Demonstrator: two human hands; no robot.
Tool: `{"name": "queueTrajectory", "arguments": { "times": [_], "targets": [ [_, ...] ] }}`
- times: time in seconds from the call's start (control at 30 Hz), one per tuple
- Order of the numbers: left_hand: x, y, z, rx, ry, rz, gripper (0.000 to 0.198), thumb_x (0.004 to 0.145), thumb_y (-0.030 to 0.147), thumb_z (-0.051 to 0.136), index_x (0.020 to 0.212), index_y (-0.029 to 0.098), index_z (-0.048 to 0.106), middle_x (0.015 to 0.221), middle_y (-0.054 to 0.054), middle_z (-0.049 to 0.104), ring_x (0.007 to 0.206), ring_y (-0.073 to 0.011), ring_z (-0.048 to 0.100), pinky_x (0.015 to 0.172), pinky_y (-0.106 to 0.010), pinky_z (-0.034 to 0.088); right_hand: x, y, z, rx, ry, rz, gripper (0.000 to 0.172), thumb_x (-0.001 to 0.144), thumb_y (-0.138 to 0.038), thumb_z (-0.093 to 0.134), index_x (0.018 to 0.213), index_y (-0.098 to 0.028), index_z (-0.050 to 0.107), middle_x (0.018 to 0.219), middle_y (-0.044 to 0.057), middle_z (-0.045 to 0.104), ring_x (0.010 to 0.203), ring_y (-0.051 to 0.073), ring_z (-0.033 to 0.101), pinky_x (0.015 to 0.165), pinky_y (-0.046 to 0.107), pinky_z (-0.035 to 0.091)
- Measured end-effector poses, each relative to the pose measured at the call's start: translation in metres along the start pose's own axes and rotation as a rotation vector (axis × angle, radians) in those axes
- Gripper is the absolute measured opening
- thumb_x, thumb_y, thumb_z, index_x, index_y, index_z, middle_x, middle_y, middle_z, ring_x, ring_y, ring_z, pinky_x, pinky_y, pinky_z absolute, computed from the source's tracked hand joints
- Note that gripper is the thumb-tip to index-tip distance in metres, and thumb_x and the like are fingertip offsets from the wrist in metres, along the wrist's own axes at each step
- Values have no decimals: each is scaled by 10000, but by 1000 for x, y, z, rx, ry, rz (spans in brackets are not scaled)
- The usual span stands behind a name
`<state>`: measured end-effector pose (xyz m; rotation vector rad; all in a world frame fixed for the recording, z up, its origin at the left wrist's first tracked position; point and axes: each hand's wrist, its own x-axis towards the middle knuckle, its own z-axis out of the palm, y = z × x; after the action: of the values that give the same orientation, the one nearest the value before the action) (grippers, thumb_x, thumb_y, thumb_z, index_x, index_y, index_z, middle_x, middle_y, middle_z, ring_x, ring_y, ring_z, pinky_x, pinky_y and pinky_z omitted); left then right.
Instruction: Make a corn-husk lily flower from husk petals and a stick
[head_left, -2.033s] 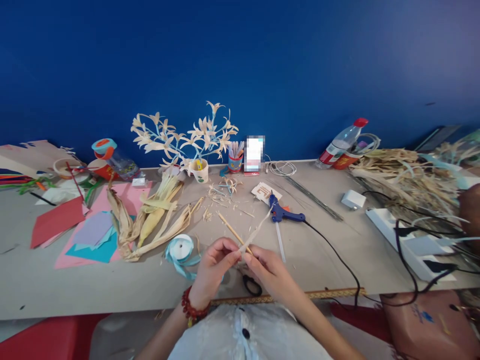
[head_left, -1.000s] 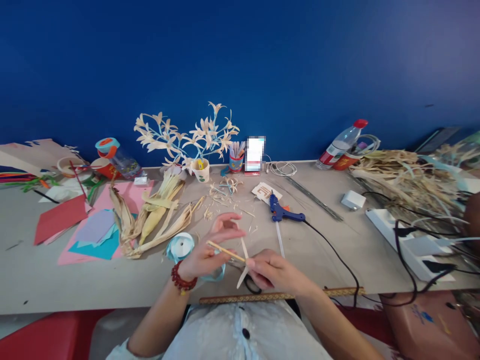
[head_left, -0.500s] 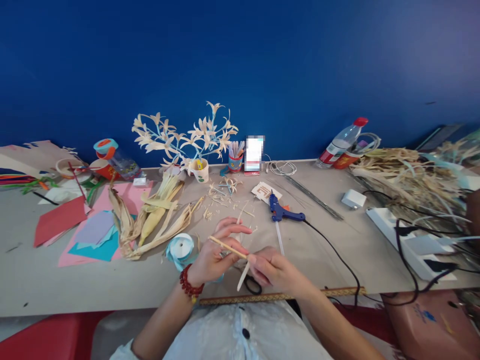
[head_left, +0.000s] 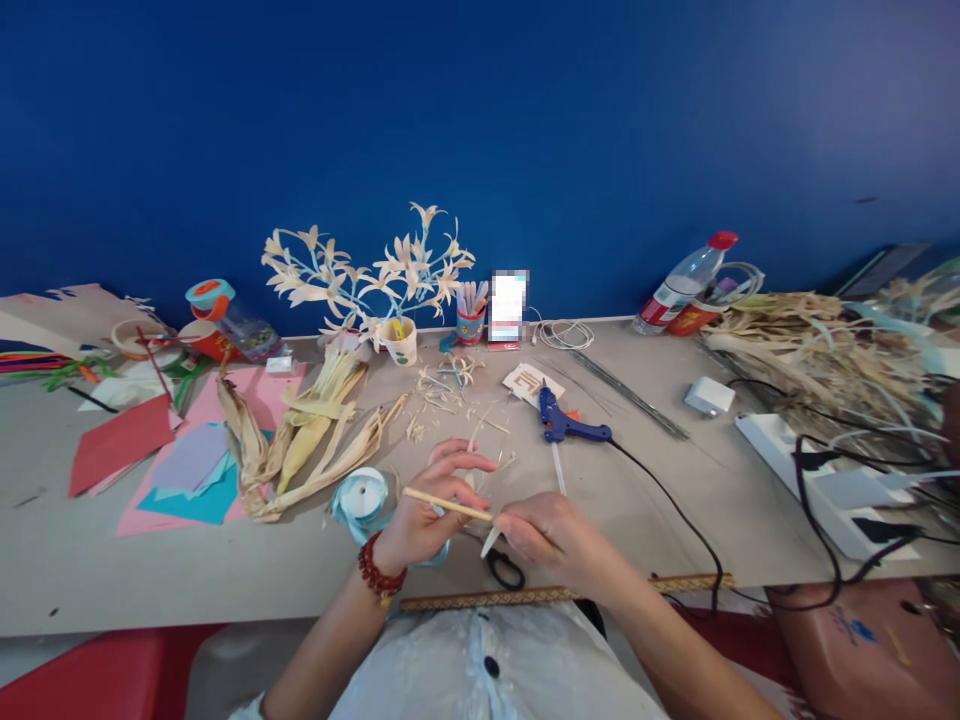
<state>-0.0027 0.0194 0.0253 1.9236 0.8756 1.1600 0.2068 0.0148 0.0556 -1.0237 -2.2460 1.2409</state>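
Observation:
My right hand [head_left: 544,535] is closed in a pinch on one end of a thin wooden stick [head_left: 442,503]. The stick points left across my left hand [head_left: 431,505], whose fingers are bent around a pale narrow husk strip [head_left: 472,432]. One end of the strip shows above those fingers, and a pale flat end pokes out below my right fingertips. Where strip and stick meet is partly hidden. Black-handled scissors [head_left: 505,570] lie just below, their blades mostly covered. Beside my left wrist is a roll of light blue ribbon [head_left: 361,492].
A blue glue gun [head_left: 559,420] with a black cord lies beyond my right hand. Corn husks [head_left: 311,440] and coloured paper [head_left: 120,440] lie left. Husk flowers stand in a paper cup [head_left: 401,345]. A power strip [head_left: 817,500] and bundled wires [head_left: 634,395] are right.
The stick has turned flatter and its free end has shifted left. My right hand has moved slightly; less of the strip's lower end shows, and more of the scissor handle is visible.

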Motion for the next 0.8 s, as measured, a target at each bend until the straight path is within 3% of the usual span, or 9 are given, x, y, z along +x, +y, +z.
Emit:
{"name": "queueTrajectory", "arguments": {
  "times": [0.43,0.63,0.73,0.8],
  "targets": [
    [-3,-5,0,28,-13,-20,202,902,307,574,790,217,716,1178,-120,672,1298,-291,422,1062,-526,339,-8,-7,-11,-226,65,-88,566,1019,-492,278,647,-190,579,555,-3,535,511,131,423,555,261,257],
    [-3,-4,2,26,-5,-15,176,895,279,579,793,216,708,1174,-119,677,1311,-294,409,1067,-535,333,-12,-11,-16,-303,150,-173,552,1019,-486,271,651,-199,566,543,11,518,512,147,426,542,284,249],
    [-5,-9,3,76,27,-39,155,892,235,571,831,212,712,1161,-116,683,1288,-289,431,1066,-544,335,-23,-18,-23,-196,272,-257,528,1017,-486,269,620,-216,491,527,3,456,494,156,418,528,295,262],
    [-7,-12,3,112,72,-25,165,894,215,557,867,214,720,1169,-111,676,1270,-284,442,1059,-541,347,-31,-19,-29,-81,449,-252,526,1004,-527,258,602,-233,427,527,3,416,499,173,427,533,307,296]
  ]
}}
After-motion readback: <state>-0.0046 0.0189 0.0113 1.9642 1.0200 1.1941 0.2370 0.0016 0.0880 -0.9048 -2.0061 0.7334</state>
